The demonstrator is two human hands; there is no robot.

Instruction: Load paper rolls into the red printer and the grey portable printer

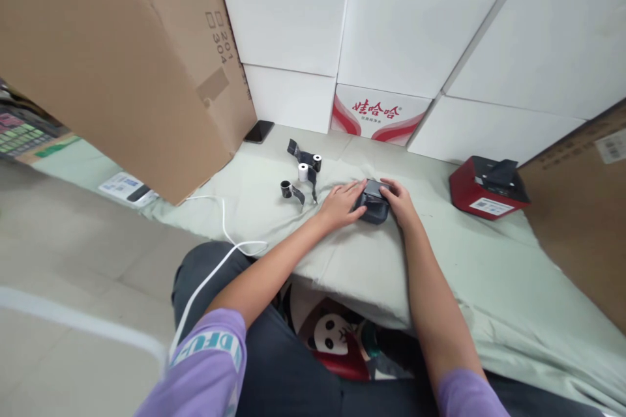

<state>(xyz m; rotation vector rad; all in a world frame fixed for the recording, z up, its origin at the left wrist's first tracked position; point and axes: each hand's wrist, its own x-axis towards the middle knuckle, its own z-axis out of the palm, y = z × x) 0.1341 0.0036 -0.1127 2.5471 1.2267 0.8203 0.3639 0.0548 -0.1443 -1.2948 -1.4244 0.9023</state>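
A small dark grey printer-like device (374,201) rests on the pale green cloth (342,254). My left hand (341,203) grips its left side, thumb against the front. My right hand (398,201) clasps its right side, fingers curled over the top edge. Just left of my left hand lie small paper rolls: a white roll (303,171) standing upright, a roll with dark tape trailing from it (313,160), and another dark roll (286,189) with a curled strip.
A red and black printer (486,187) sits at the right. A black phone (259,131) lies by the white boxes (391,39) at the back. A large cardboard sheet (122,58) leans at the left, another at the right (581,208). A white cable (220,254) crosses the cloth.
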